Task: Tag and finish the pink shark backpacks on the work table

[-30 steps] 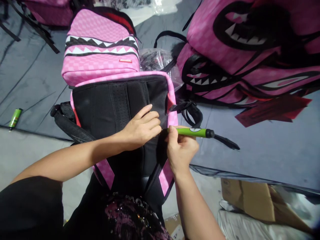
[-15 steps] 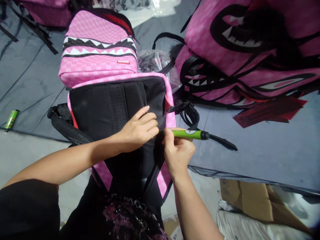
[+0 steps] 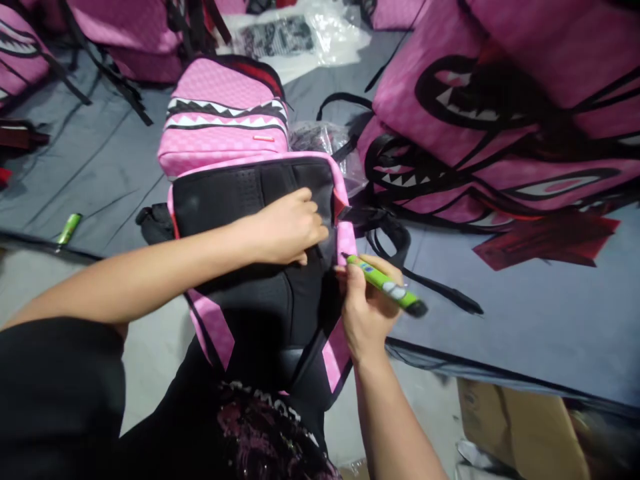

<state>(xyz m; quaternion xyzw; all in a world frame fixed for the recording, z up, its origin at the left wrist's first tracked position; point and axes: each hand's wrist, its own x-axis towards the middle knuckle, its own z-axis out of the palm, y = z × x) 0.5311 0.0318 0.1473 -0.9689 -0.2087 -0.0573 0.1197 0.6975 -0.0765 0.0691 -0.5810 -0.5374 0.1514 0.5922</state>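
Note:
A pink checkered backpack with a black padded back panel [image 3: 215, 200] lies with that panel facing up, its lower part toward my body. My left hand [image 3: 285, 227] is closed, its fingers curled against the black panel; the fabric under the fingertips is hidden. At the backpack's right edge, my right hand [image 3: 370, 310] grips a green marker [image 3: 383, 280]. The marker's dark tip points left at the pink side of the backpack, and its black end points down right. Whether the tip touches the fabric I cannot tell.
Behind it is a pink bag with a toothed pattern [image 3: 225, 100]. Larger pink backpacks [image 3: 500, 133] crowd the right, with a red piece [image 3: 547, 237] below them. Another green marker [image 3: 69, 229] lies near the left table edge. A cardboard box [image 3: 520, 427] stands on the floor.
The marker has swung from nearly level to slanting down right, its tip now visible at the pink edge. My left fingers have curled tighter. The view has shifted, so most things appear further right.

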